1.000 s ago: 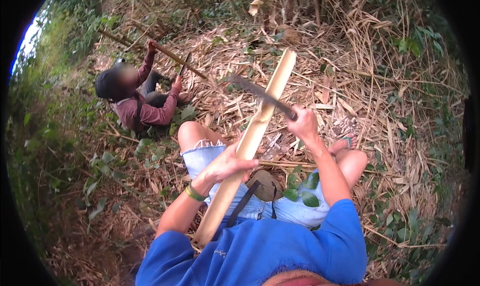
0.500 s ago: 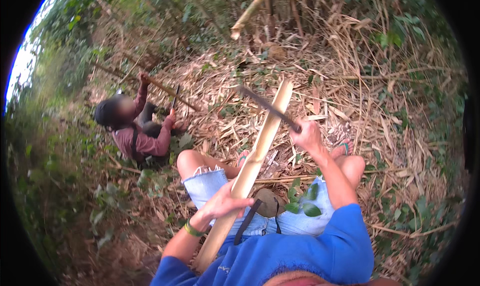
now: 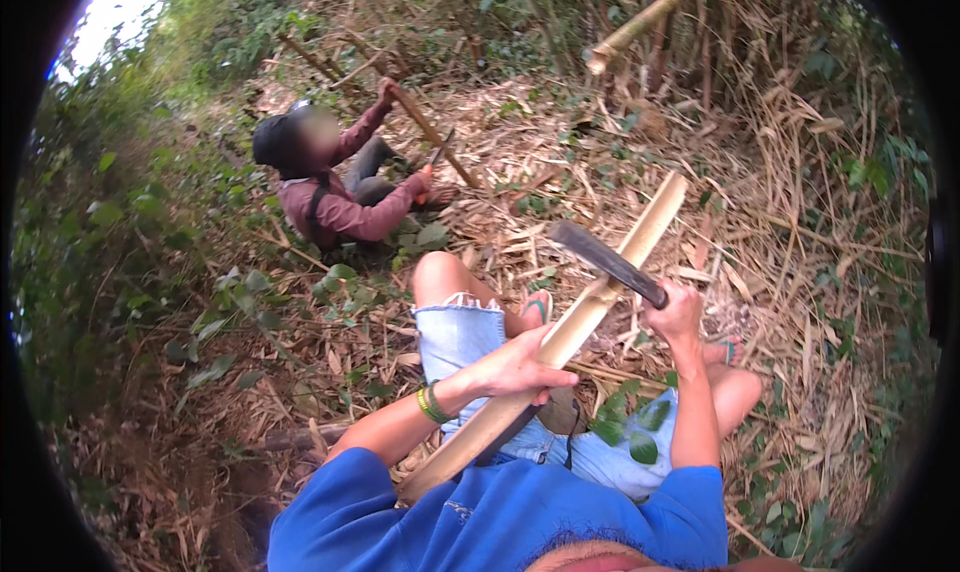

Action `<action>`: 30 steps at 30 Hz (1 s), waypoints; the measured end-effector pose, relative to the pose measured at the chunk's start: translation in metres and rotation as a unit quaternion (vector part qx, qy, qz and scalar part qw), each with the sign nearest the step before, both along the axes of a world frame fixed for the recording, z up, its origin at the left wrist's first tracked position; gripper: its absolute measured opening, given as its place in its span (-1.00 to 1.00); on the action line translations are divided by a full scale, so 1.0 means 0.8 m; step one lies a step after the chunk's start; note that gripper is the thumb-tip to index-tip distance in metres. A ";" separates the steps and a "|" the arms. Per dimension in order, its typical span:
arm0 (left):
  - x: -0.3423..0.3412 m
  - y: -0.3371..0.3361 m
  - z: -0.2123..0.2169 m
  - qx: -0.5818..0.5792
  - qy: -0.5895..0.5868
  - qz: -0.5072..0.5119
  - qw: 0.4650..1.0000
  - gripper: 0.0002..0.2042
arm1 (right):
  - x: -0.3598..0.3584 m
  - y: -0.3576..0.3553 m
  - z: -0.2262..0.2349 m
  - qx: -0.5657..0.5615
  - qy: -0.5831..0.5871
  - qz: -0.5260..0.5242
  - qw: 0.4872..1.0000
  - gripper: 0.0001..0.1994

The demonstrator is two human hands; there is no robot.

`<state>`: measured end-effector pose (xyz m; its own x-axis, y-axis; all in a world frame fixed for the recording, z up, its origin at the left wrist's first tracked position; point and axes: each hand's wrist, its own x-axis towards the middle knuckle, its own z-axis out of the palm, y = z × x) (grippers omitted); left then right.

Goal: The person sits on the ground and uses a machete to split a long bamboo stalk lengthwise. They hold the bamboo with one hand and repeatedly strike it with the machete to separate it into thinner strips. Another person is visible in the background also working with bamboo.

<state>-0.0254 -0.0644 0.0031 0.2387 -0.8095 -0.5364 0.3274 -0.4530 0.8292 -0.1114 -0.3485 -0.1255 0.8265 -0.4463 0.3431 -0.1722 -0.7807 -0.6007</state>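
While the left hand [image 3: 522,365] clasped the long, pale split-bamboo strip [image 3: 573,333], likely light, stiff, best held there, the right hand [image 3: 679,316] gripped a dark metal knife [image 3: 608,261] across it.

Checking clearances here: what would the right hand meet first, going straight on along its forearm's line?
Likely the split bamboo piece, near its far end; depth is unclear, so the right hand might pass above it.

Head-worn view (fisheye), looking downward.
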 end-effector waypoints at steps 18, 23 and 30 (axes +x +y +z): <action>0.000 0.010 -0.002 0.011 0.022 -0.021 0.999 -0.22 | 0.011 -0.044 -0.013 0.062 0.050 -0.054 0.995 -0.79; 0.011 0.000 -0.006 0.008 -0.022 0.000 1.000 -0.13 | 0.009 0.004 -0.009 0.037 0.023 0.046 0.998 -0.78; 0.006 0.007 -0.007 -0.003 0.010 0.006 1.000 -0.21 | 0.018 -0.036 -0.011 0.092 0.058 -0.054 0.993 -0.85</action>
